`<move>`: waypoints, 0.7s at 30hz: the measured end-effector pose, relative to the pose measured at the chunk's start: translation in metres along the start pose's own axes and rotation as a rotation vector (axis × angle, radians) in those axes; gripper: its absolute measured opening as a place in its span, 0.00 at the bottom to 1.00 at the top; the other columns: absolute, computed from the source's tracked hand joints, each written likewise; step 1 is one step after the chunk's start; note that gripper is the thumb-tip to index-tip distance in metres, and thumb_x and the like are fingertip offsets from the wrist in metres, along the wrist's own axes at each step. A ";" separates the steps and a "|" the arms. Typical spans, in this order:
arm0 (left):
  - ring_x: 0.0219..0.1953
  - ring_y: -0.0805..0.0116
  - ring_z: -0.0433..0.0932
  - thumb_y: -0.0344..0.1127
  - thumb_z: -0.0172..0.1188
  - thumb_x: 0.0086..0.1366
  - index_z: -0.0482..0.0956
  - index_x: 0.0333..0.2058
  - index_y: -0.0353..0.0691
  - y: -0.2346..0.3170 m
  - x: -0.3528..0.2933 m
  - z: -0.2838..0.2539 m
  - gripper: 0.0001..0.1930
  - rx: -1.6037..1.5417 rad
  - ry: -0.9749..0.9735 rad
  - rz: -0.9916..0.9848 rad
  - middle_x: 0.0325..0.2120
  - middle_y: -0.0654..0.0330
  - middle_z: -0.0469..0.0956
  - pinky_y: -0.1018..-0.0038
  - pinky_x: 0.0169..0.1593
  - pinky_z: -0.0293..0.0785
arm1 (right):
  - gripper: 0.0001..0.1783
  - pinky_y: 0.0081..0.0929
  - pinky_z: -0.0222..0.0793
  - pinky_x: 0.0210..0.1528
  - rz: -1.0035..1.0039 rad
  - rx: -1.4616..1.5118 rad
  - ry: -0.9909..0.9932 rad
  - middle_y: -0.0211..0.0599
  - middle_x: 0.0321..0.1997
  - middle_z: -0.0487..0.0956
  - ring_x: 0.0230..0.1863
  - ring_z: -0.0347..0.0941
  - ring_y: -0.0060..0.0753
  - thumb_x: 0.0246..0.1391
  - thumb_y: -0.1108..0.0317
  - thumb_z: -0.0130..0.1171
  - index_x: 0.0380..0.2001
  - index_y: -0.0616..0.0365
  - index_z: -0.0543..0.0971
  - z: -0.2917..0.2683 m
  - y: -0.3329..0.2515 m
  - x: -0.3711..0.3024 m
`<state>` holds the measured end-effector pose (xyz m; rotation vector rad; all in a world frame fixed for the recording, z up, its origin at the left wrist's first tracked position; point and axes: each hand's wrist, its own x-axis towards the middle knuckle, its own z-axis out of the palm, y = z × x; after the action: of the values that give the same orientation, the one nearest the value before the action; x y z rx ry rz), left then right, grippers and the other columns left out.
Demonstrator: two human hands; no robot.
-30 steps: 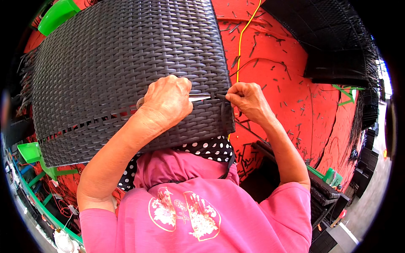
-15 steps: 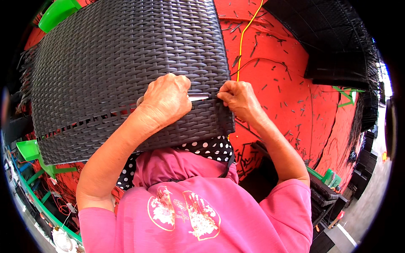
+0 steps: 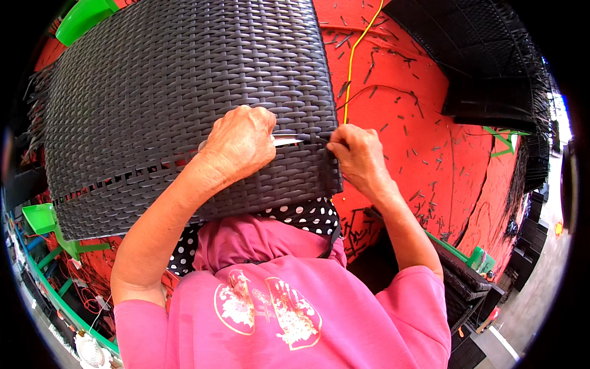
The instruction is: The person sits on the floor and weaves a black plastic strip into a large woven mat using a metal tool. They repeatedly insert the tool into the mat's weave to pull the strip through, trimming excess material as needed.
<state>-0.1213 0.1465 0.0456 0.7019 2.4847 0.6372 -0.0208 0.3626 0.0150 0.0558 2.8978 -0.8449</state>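
Dark woven rattan-style wickerwork (image 3: 160, 80) spreads across my lap, with a line of gaps in its weave toward the left. My left hand (image 3: 241, 140) is closed on a flat, pale metal blade-like tool (image 3: 287, 140) that lies along the weave and points right; its other end is mostly covered by the hand. At the right edge of the wickerwork, my right hand (image 3: 359, 152) pinches a dark weaving strip (image 3: 326, 139). The strip lies close to the tool's tip; whether they touch, I cannot tell.
Red floor covering (image 3: 424, 147) on the right is strewn with short dark strip offcuts. A yellow cord (image 3: 351, 67) runs beyond the wickerwork's edge. Another dark woven piece (image 3: 491, 55) stands at upper right. Green plastic items (image 3: 40, 218) flank the left side.
My right hand has shifted slightly right and down, away from the wickerwork's edge, and more of the strip shows. My left hand and the tool have barely moved.
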 end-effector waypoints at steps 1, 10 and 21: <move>0.30 0.45 0.77 0.29 0.57 0.53 0.77 0.26 0.31 0.000 -0.001 -0.001 0.06 -0.008 0.003 0.007 0.23 0.43 0.76 0.57 0.37 0.71 | 0.06 0.39 0.61 0.44 -0.060 -0.068 0.042 0.35 0.31 0.76 0.39 0.73 0.41 0.50 0.66 0.61 0.29 0.54 0.76 0.004 -0.005 0.002; 0.22 0.58 0.74 0.29 0.56 0.55 0.74 0.24 0.30 -0.036 -0.036 -0.031 0.07 -0.051 0.141 -0.021 0.18 0.48 0.73 0.64 0.30 0.68 | 0.12 0.39 0.60 0.45 -0.274 -0.057 0.106 0.32 0.36 0.73 0.44 0.70 0.38 0.47 0.71 0.63 0.38 0.49 0.79 0.015 -0.020 0.009; 0.25 0.45 0.74 0.28 0.58 0.57 0.73 0.25 0.35 -0.027 -0.068 -0.035 0.05 0.024 0.174 0.053 0.20 0.48 0.74 0.60 0.30 0.69 | 0.13 0.40 0.64 0.43 -0.325 -0.064 -0.141 0.38 0.37 0.71 0.43 0.70 0.43 0.49 0.75 0.61 0.39 0.53 0.77 0.002 -0.027 0.023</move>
<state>-0.0988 0.0762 0.0796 0.7522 2.6441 0.7173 -0.0451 0.3392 0.0247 -0.4721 2.8372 -0.7624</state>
